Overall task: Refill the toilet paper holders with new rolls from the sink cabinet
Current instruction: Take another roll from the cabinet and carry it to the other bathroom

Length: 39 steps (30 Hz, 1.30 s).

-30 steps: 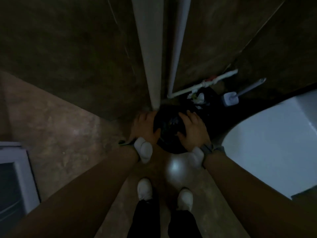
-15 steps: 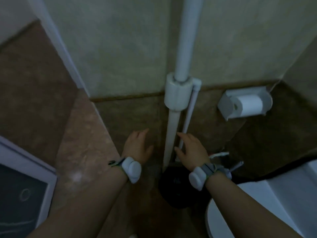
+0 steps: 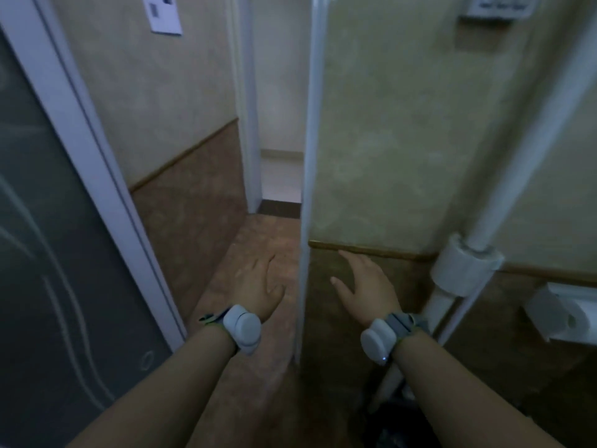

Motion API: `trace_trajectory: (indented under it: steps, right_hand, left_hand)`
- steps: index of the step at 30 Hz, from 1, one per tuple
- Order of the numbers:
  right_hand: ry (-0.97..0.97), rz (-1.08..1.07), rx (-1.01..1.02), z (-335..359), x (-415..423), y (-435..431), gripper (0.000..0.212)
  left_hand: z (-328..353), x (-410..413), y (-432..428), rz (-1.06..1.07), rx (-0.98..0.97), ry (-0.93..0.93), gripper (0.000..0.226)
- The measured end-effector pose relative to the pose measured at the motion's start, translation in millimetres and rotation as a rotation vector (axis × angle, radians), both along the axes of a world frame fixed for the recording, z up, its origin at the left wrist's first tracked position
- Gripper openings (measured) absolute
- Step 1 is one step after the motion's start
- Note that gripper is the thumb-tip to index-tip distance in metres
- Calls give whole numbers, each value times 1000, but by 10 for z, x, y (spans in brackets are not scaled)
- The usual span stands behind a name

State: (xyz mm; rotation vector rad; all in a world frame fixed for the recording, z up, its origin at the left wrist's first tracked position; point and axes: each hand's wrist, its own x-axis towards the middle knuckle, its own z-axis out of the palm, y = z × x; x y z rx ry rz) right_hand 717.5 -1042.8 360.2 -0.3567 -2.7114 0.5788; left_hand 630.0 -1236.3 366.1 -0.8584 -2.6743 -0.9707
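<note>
A white toilet paper holder (image 3: pixel 549 321) hangs on the wall at the right edge, with a white roll (image 3: pixel 578 318) inside it. My left hand (image 3: pixel 261 286) is stretched forward over the brown floor, fingers relaxed and holding nothing. My right hand (image 3: pixel 365 286) is spread in front of the end of the partition wall, empty as well. Both wrists carry white sensor bands. No spare roll is in view.
A white-edged partition wall (image 3: pixel 381 156) stands ahead on the right, with a narrow passage (image 3: pixel 277 176) to its left leading out. A dark glass door (image 3: pixel 48 253) fills the left side. A white pipe (image 3: pixel 478 247) runs down the right wall. A black bin (image 3: pixel 397 425) sits low right.
My view has lifted from the black bin on the floor up to the passage. Both hands let go of the bin and now hang free in front of me.
</note>
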Motion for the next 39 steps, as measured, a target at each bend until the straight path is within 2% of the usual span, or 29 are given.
trace_trajectory:
  steps: [2, 5, 10, 15, 22, 39]
  right_hand:
    - [15, 43, -13, 42, -303, -293, 55]
    - [47, 121, -20, 85, -892, -869, 54]
    - [52, 168, -66, 67, -1620, -1538, 55]
    - [41, 157, -37, 11, -2110, -1774, 55]
    - [27, 117, -34, -32, -2902, -1553, 54]
    - [2, 19, -104, 117, -5014, -523, 55]
  left_hand:
    - [26, -275, -305, 6, -33, 8, 44]
    - [33, -805, -889, 52, -101, -74, 65]
    - [65, -1469, -1513, 109, -100, -70, 65]
    - [-31, -1969, -1768, 132, -94, -89, 65]
    - [-171, -2737, -1568, 134, -112, -123, 65]
    - [-50, -4790, -374, 148, -84, -156, 65]
